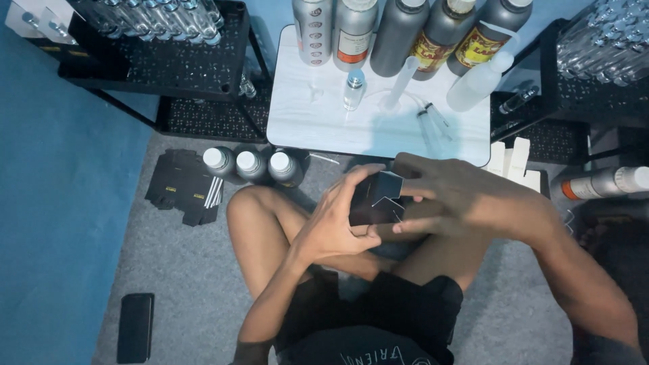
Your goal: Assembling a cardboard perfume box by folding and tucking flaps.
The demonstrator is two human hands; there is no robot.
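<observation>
Holding a small black carton (376, 199) above the lap, left hand (331, 220) wrapped round its near side, right hand (449, 192) pinching the open flap. Beyond the grip, tall bottles with red-and-yellow labels (433, 47) on a white tabletop (318, 125); left of it, flat black cartons (182, 186).

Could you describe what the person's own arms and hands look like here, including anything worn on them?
Both arms are bare from what shows: no sleeves, gloves, watch or rings visible. The left hand and right hand are uncovered, fingers unadorned. Dim light blurs finer detail.
</observation>
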